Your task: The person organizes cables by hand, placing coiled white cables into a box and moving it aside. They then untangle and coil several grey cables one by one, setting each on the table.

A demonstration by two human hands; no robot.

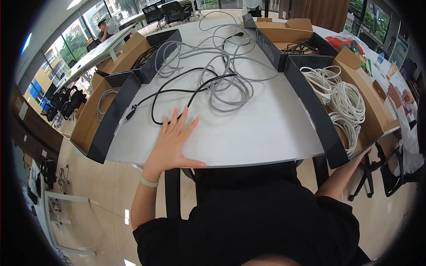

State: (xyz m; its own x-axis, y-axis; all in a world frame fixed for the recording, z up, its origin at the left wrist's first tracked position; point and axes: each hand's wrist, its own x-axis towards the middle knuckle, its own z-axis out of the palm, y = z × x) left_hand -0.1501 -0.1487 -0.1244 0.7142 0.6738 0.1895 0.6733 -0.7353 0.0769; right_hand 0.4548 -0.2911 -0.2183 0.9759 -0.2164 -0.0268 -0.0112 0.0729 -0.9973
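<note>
My left hand point(175, 138) lies with fingers spread on the white table point(239, 137), its fingertips beside a loop of black cable point(166, 91). Nothing is held in it. My right hand is mostly hidden under the near corner of the right box point(317, 115); only a bit shows past my forearm, and its fingers cannot be made out. That box holds several coiled white cables point(348, 102). Loose grey cables point(230, 95) tangle with the black one across the table's middle and far part. The black cable's plug point(130, 114) rests near the left box.
At the left, a near box point(111, 119) holds a grey cable coil, and a farther box point(133, 51) holds black cables. Another box point(284, 33) with black cables stands at the far right. People sit at the far left and right edge. Office chairs point(173, 12) stand behind.
</note>
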